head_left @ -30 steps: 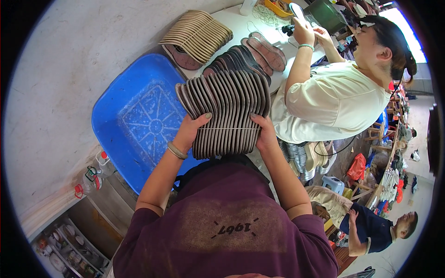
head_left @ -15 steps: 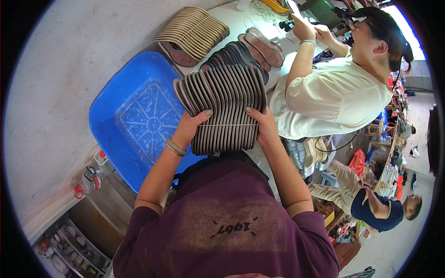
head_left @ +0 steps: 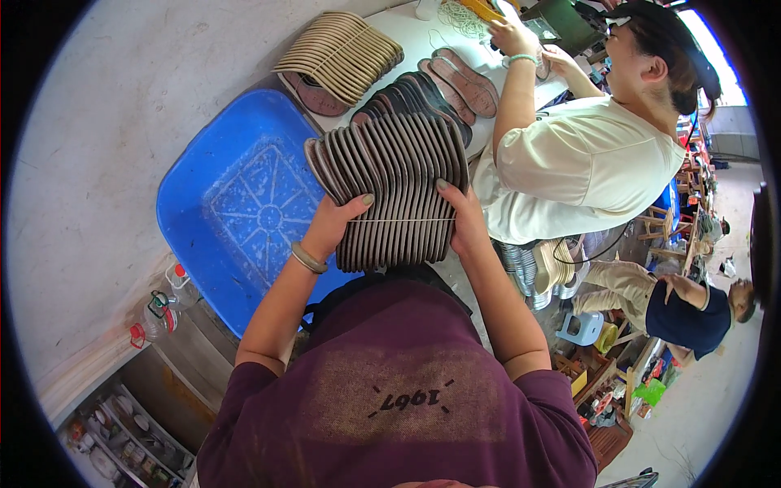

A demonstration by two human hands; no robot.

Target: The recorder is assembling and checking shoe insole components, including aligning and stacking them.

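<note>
We see a blue tub (head_left: 236, 203) on the left, then our left hand (head_left: 333, 224) and right hand (head_left: 464, 224) squeezing a big bundle of dark soles (head_left: 394, 191) between them, just above the tub's right edge, and a co-worker (head_left: 586, 154) at the table (head_left: 415, 41) on the right.

The palms and most fingers of the left hand (head_left: 329, 228) and right hand (head_left: 465, 221) are hidden behind the bundle of dark insoles (head_left: 394, 191), so each grip's inner side cannot be seen. The bundle covers part of the tabletop (head_left: 407, 37) and the blue tub (head_left: 236, 203). The co-worker's hands (head_left: 521, 37) are cut by the rim.
</note>
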